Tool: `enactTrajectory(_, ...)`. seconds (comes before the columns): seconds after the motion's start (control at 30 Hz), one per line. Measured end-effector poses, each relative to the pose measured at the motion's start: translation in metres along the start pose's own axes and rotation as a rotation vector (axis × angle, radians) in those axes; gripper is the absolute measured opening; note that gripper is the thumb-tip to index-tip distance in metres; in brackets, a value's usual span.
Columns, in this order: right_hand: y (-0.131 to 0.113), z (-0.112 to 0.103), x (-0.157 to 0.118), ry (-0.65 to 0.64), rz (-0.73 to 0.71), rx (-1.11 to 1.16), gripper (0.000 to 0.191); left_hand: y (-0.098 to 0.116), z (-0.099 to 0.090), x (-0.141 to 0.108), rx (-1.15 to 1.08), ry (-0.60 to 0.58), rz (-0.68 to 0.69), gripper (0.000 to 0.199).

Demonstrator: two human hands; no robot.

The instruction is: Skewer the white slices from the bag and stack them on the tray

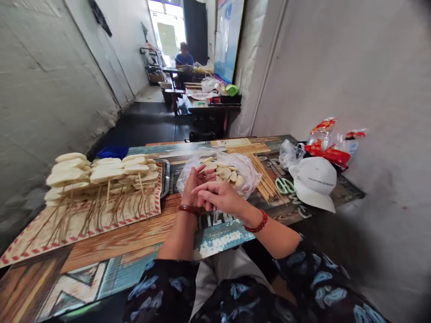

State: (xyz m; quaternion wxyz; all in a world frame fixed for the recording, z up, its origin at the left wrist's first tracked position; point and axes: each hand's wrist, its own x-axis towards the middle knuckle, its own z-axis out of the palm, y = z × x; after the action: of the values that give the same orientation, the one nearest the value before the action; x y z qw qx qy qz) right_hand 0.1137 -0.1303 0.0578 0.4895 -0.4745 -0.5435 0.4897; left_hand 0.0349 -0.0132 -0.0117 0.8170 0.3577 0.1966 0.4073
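Note:
My left hand (196,183) is raised just in front of the plastic bag, its fingers stretched out and apart. Against its palm lies my right hand (225,196), fingers and thumb extended; no object shows between the two. Behind them, the clear plastic bag (248,172) lies spread on the table, holding pale flat slices (224,172). Right of the bag is a bundle of thin wooden skewers (266,181). To the left, pale slices on sticks (107,170) are stacked on a paper-lined tray (164,179), the sticks pointing towards me.
Scissors with light green handles (284,185) lie beside a white cap (314,181). Red and clear plastic packages (328,150) sit by the right wall. A blue cloth (112,151) is behind the tray. Farther off, a person (184,56) sits at another table.

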Motion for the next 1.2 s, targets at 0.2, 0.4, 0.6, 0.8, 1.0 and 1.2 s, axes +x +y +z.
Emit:
enactTrajectory(0.2,0.028,-0.124,-0.024,0.608,-0.076,-0.045,0.039,0.008,0.006,-0.004,-0.008,0.091,0.034,0.045)
enactTrajectory(0.4,0.081,-0.230,-0.028,0.767,0.140,-0.652,0.031,0.009,0.005,-0.010,0.011,0.172,0.059,0.043)
enactTrajectory(0.6,0.107,-0.263,-0.019,0.622,0.327,-1.287,0.031,0.010,-0.002,-0.014,0.091,0.224,0.029,0.034)
enactTrajectory(0.8,0.116,-0.269,-0.020,0.579,0.433,-1.214,0.034,0.000,-0.001,-0.018,0.087,0.209,-0.005,0.034)
enactTrajectory(1.0,0.129,-0.298,-0.024,0.548,0.608,-1.214,0.026,-0.011,-0.006,-0.021,0.029,0.179,-0.034,0.031)
enactTrajectory(1.2,0.125,-0.302,-0.026,0.514,0.583,-1.218,0.030,-0.012,-0.007,-0.024,0.006,0.171,-0.033,0.027)
